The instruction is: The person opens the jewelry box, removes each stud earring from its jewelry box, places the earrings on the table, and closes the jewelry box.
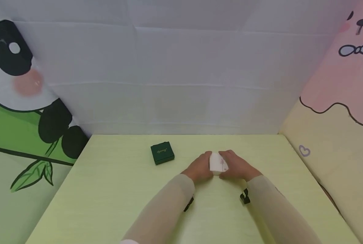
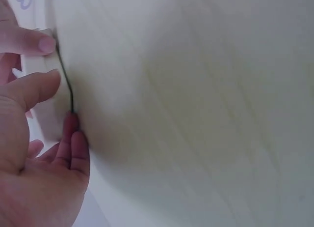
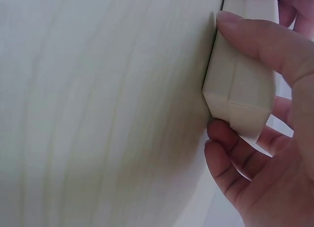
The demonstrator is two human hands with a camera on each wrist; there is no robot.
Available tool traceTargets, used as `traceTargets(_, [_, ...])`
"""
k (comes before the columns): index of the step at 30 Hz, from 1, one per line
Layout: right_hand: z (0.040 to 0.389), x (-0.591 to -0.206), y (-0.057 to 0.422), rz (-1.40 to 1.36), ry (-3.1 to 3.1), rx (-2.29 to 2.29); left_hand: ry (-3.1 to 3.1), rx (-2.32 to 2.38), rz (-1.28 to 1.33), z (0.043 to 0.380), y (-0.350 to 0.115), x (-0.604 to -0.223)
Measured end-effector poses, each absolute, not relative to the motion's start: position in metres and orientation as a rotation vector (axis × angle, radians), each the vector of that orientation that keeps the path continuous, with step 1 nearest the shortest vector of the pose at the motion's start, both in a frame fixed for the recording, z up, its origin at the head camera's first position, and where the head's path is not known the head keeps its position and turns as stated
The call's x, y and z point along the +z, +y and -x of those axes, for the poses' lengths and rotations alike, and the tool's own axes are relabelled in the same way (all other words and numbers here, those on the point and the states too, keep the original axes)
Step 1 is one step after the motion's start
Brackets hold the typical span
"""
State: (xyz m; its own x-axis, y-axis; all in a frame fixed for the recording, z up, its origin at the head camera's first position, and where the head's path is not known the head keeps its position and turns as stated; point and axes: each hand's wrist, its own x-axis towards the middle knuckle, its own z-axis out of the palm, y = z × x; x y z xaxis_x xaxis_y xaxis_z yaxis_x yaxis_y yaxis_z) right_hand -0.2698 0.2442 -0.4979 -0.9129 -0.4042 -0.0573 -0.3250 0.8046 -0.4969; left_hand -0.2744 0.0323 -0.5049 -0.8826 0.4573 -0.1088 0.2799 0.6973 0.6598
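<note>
Two beige fabric sleeves (image 1: 163,210) reach in from the foreground, cut off by the frame's lower edge, one small black fitting (image 1: 245,197) showing at each wrist. Two bare hands, the left hand (image 1: 200,167) and the right hand (image 1: 238,166), clamp one small white box with faint pinkish print (image 1: 218,162) from either side, above the right-hand half of one pale yellow, wood-grained table (image 1: 123,193). Fingers cover the box's ends, and its print is too small to read; the right wrist view shows one thin seam along its side. Whether its whole base meets the tabletop is hard to tell. Beyond the left hand, apart from it, lies one dark green square box with gold lettering (image 1: 163,153), the word illegible. One creased white cloth backdrop (image 1: 181,67) rises behind, between two cartoon-printed side panels: a black-eyed white face (image 1: 19,64) at left and a pink figure (image 1: 346,81) at right, both cropped.
</note>
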Motion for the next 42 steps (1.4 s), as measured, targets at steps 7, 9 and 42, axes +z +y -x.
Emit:
traceTargets(7, [0.258, -0.494, 0.233, 0.591, 2.83, -0.78, 2.604, 0.923, -0.61, 0.272, 0.016, -0.493])
traceTargets(9, [0.254, -0.493, 0.227, 0.587, 2.819, -0.812, 2.58, 0.949, -0.591, 0.27, 0.008, -0.491])
traceTargets(42, [0.212, -0.512, 0.137, 0.727, 2.719, -1.17, 2.523, 1.377, -0.37, 0.205, -0.108, -0.517])
